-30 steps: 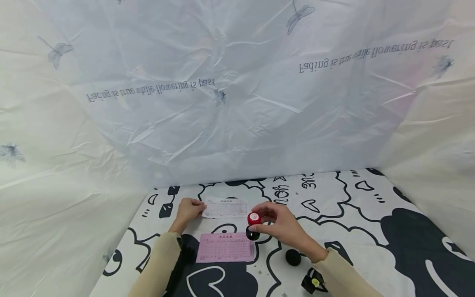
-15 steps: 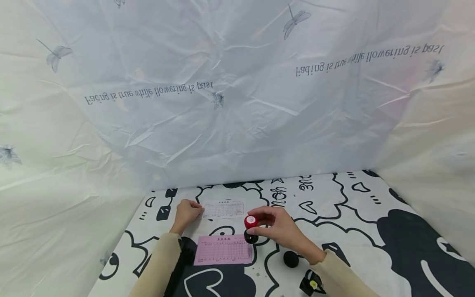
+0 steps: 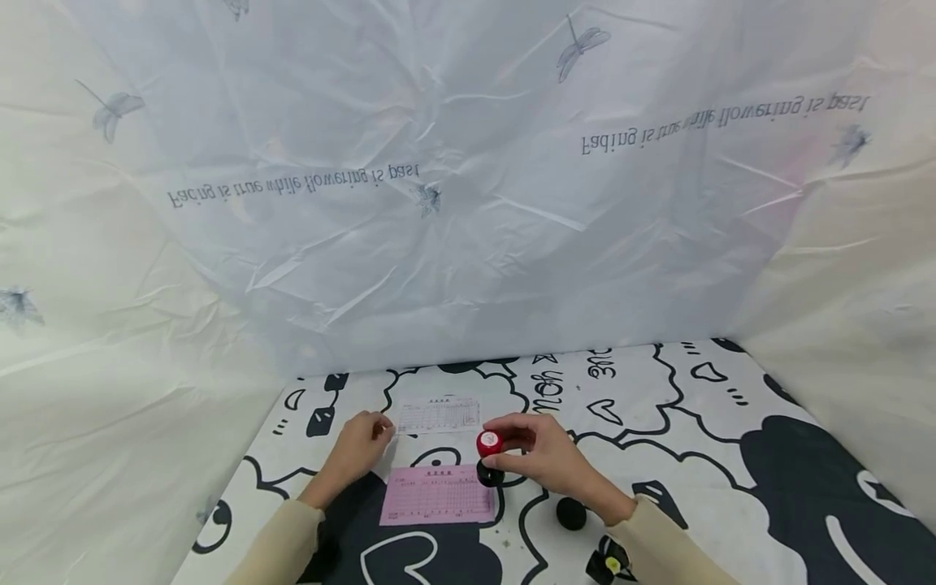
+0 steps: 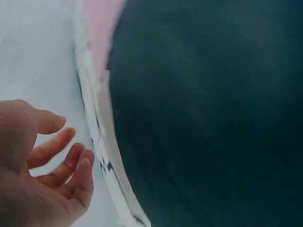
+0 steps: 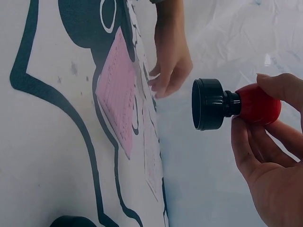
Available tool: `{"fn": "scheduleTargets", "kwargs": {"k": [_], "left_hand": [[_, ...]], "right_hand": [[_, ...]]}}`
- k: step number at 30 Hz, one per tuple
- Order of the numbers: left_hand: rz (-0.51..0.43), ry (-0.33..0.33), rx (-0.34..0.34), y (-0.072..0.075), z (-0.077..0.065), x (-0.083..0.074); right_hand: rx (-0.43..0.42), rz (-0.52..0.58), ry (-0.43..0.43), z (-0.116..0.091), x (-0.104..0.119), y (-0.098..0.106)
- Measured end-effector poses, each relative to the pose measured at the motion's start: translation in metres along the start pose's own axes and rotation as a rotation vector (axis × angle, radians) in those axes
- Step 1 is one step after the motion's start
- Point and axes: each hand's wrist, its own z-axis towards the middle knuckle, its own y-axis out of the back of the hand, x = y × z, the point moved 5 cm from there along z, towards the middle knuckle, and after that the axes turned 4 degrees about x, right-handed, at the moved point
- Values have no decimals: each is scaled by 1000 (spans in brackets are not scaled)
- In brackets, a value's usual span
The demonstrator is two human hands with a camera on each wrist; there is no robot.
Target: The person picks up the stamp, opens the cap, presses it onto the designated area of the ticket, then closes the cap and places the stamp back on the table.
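Observation:
My right hand point(image 3: 544, 451) grips a stamp point(image 5: 213, 104) by its round red handle, the wide black base below it. The stamp is above the table, by the upper right corner of a pink printed slip point(image 3: 439, 497). A white printed slip point(image 3: 439, 416) lies farther back. My left hand point(image 3: 360, 447) is beside the white slip's left edge, holding nothing. In the left wrist view its fingers point(image 4: 52, 151) are loosely bent, with a gap between thumb and fingertips.
A black round thing point(image 3: 571, 513) lies right of the pink slip. Close to the right sleeve is a small black object with a yellow spot point(image 3: 609, 562). White plastic sheeting point(image 3: 468, 268) hangs behind the patterned tablecloth point(image 3: 629, 398).
My left hand has let go of the white slip, which now lies flat, and has drawn back slightly toward me. The right hand still holds the stamp in nearly the same place.

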Motion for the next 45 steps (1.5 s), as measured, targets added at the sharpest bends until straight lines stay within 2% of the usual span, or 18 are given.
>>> {"fn": "scheduleTargets", "kwargs": {"k": [4,7,14,17,21,26,29,32,37,45], "left_hand": [[111,-69,42,3,-25,-10],[192,-148,55,6,-44,-18],[409,-488,67,7,-87,-33],[454,-570,87,7,-102,-32],[494,-596,143,5,-117,-25],[539,-653,152,2,-133,-17],[548,-652,171,0,-139,-11],[570,-666,187,-4,-143,-5],[637,-735,190,-14,-147,5],[654,-720,213,-17,-149,9]], "right_hand": [[19,-2,-17,-1,-2,-2],[27,-8,-18,-2,-3,-2],[44,-1,-9,0,-4,-4],[56,-5,-10,0,-5,-7],[70,-2,-13,1,-7,-9],[84,0,-22,0,-7,-12],[96,5,-27,0,-7,-15],[111,9,-18,2,-8,-19],[137,22,-14,2,-11,-28],[167,46,-27,2,-19,-39]]}}
